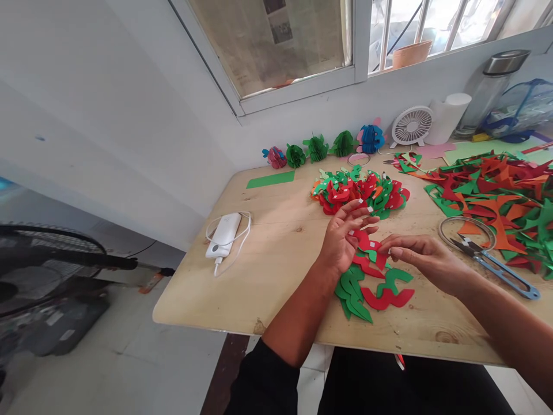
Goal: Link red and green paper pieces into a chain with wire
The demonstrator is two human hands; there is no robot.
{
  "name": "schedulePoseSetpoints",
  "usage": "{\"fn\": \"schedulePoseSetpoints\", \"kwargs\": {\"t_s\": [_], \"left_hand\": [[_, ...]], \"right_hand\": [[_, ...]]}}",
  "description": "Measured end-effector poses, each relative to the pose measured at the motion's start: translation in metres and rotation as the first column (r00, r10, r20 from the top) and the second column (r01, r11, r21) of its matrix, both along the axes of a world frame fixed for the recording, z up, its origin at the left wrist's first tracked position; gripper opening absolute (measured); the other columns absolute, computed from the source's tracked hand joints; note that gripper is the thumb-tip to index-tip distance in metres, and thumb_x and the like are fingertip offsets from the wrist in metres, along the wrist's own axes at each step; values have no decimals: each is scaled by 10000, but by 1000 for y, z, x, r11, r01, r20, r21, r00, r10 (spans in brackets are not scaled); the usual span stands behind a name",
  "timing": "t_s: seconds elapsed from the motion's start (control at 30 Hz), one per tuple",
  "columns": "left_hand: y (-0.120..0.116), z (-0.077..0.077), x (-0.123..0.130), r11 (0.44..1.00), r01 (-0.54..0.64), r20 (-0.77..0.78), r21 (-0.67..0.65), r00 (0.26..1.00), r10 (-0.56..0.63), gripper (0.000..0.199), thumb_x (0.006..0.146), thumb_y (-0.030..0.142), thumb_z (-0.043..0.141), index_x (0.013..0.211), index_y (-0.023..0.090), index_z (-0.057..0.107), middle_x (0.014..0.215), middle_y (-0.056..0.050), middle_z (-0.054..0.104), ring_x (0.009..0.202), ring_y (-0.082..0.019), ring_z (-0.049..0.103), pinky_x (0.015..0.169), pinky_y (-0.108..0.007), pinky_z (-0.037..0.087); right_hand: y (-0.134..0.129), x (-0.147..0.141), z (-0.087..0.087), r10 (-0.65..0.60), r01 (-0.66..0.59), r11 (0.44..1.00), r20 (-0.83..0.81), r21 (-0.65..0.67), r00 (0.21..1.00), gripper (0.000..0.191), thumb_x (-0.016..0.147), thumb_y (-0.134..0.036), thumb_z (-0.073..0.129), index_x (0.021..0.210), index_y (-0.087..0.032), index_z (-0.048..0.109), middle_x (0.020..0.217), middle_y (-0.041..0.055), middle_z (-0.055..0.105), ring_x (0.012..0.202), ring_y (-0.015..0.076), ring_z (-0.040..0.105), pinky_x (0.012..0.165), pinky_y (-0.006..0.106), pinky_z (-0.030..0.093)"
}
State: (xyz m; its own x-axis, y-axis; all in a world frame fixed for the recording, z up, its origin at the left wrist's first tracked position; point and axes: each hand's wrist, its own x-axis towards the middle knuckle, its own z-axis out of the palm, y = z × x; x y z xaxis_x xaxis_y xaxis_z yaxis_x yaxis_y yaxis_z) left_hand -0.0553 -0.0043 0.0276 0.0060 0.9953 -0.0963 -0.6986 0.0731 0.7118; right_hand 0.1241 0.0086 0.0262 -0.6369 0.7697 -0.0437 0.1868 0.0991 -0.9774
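On the pale wooden table (276, 230), the curved red paper cutout (381, 260) sits between the hands, at the right hand's (425, 256) fingertips; pinch not confirmable. Left hand (339, 242): adjacent, fingers spread.

Hands (341, 242) above wooden table (276, 253); white fan (412, 125) beside white cylinder (449, 118).

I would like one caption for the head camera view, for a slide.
Two bare hands work over red and green paper cutouts on a wooden table.
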Motion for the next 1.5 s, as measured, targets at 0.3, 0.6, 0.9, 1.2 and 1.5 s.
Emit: {"fn": "schedulePoseSetpoints", "kwargs": {"t_s": [0.3, 0.6, 0.9, 1.2, 1.5], "left_hand": [[4, -10, 7, 993, -65, -121, -97, 991, 53, 313, 664, 266, 680, 946, 177, 579, 837, -36, 649, 738, -157, 643, 700, -291, 479], [0, -12, 11, 994, 108, -553, -11, 827, -96, 307, 749, 430, 588, 622, 153, 622, 617, -47, 626, 547, -125, 577, 531, -231, 392], [-5, -6, 13, 964, 264, -600, 18, 775, -200, 280, 736, 414, 619, 642, 151, 642, 632, -48, 624, 533, -118, 553, 534, -239, 414], [-5, -9, 12, 957, 289, -640, 7, 737, -218, 215, 750, 329, 591, 709, 122, 634, 675, -38, 626, 571, -101, 560, 569, -224, 433], [-7, -8, 16, 980, 199, -651, 28, 747, -133, 180, 752, 277, 573, 725, 113, 642, 610, -21, 604, 536, -92, 544, 555, -222, 451]], "right_hand": [[4, 1, -4, -339, 333, 941, -213, -63, 916, 268, 753, -444, 646, 893, -233, 732, 760, 46, 648, 698, 156, 506, 640, 294, 449], [7, 1, -9, -452, 441, 892, -225, -102, 863, 260, 745, -445, 657, 868, -231, 738, 743, 34, 643, 681, 141, 499, 622, 274, 418], [6, 2, -8, -423, 422, 905, -192, -47, 886, 244, 779, -426, 626, 879, -228, 730, 707, 19, 613, 674, 133, 484, 618, 261, 400], [5, 1, -5, -410, 416, 909, -159, 2, 898, 243, 787, -436, 605, 856, -234, 719, 712, 13, 614, 660, 131, 477, 597, 259, 396], [4, -1, -10, -502, 504, 809, -90, 304, 860, 188, 798, -382, 585, 871, -221, 648, 820, 27, 661, 698, 159, 574, 621, 295, 451]]}}
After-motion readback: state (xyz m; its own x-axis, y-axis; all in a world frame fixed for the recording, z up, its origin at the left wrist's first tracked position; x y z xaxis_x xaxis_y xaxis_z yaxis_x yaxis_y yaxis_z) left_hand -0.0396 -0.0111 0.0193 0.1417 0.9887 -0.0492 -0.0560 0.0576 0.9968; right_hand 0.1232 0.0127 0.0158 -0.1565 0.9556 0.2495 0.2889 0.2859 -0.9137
